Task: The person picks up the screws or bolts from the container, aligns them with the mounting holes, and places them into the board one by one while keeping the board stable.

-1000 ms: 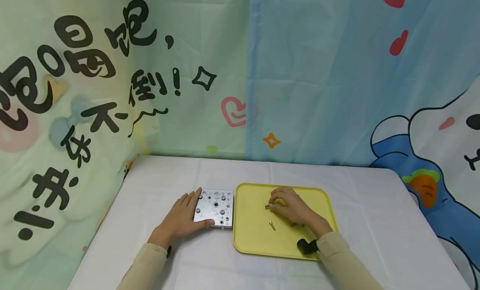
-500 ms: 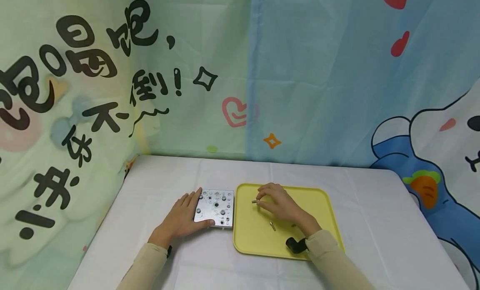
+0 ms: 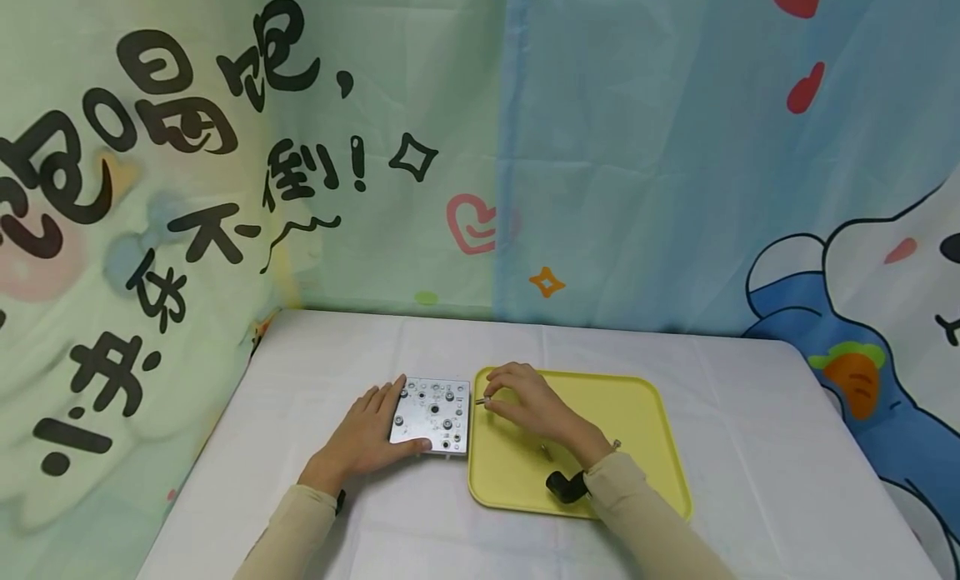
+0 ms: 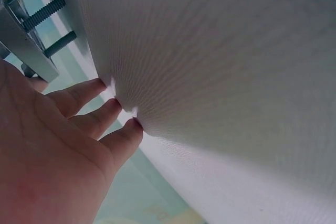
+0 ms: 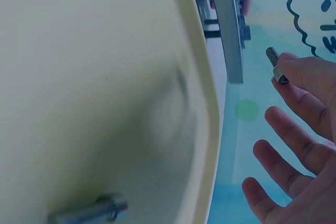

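A silver metal plate [image 3: 429, 431] with several bolts set in it lies on the white table. My left hand [image 3: 365, 437] steadies it, thumb on the near left corner and fingers along the left side. In the left wrist view, three fingertips [image 4: 132, 124] touch the cloth, and threaded ends [image 4: 44, 13] stick out from the plate's underside. My right hand [image 3: 534, 402] pinches a small socket-head bolt [image 5: 273, 60] between thumb and forefinger, the other fingers spread. The bolt is above the tray's left rim, just right of the plate and apart from it.
The yellow tray [image 3: 615, 405] stands against or very near the plate's right side. A loose bolt [image 3: 546, 452] lies in it under my right forearm, and another small metal piece [image 3: 617, 444] shows by the wrist. Printed cloth curtains [image 3: 600, 188] hang behind the table.
My right hand has carried the pinched bolt leftward across the tray to beside the plate. The left hand and plate have stayed in place.
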The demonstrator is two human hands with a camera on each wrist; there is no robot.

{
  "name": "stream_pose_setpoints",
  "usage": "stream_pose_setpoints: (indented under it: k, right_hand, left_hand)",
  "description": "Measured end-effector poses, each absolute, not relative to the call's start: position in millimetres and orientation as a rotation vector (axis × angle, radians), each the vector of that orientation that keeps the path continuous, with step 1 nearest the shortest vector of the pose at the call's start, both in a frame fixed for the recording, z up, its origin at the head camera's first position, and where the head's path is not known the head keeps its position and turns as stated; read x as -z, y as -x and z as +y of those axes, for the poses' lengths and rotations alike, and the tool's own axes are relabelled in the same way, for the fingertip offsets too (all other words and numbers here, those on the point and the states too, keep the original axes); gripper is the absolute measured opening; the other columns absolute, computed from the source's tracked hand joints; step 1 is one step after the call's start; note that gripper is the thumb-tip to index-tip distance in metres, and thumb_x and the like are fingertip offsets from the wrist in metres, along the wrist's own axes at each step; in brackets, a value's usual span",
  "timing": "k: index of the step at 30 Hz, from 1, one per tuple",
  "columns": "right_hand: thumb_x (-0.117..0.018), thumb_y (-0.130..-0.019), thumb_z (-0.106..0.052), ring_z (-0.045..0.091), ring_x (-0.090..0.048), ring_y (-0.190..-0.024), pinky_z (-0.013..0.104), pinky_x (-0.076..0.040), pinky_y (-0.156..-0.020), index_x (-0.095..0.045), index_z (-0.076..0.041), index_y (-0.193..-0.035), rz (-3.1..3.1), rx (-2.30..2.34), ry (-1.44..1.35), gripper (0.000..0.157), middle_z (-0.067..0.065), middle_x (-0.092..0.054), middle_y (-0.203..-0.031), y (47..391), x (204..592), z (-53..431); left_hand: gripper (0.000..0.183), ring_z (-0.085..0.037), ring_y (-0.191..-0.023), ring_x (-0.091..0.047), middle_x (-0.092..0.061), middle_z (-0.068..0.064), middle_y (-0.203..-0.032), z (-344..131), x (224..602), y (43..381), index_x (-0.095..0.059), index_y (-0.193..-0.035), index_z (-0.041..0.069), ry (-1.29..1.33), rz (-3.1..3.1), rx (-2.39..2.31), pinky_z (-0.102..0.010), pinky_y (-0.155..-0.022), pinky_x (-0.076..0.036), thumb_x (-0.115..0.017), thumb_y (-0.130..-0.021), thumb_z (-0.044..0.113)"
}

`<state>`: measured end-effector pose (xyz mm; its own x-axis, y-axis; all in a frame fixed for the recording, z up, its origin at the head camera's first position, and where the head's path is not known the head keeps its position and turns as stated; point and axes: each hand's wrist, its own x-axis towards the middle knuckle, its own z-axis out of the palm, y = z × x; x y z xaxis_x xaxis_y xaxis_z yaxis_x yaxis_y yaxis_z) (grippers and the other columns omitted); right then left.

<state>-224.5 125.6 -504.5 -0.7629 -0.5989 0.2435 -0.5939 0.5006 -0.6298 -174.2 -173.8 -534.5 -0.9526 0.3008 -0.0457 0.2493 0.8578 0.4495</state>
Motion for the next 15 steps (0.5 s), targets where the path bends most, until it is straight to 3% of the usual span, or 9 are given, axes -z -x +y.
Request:
stream_pose_setpoints:
  k: [15]
  right_hand:
    - [-0.075,-0.091,-0.016,0.030,-0.055,-0.112,0.051,-0.042,-0.099,-0.072,-0.011,-0.093,2.766,1.010,1.144,0.006,0.010,-0.063,-0.118,226,504,86]
  left_hand:
    - [0.113,-0.044,-0.144,-0.028,-0.034,-0.024,-0.156,-174,533,174,-0.018,-0.161,0.009,-0.431,2.906,-0.664,-0.053,-0.117,-0.023,-0.059,-0.081,0.078]
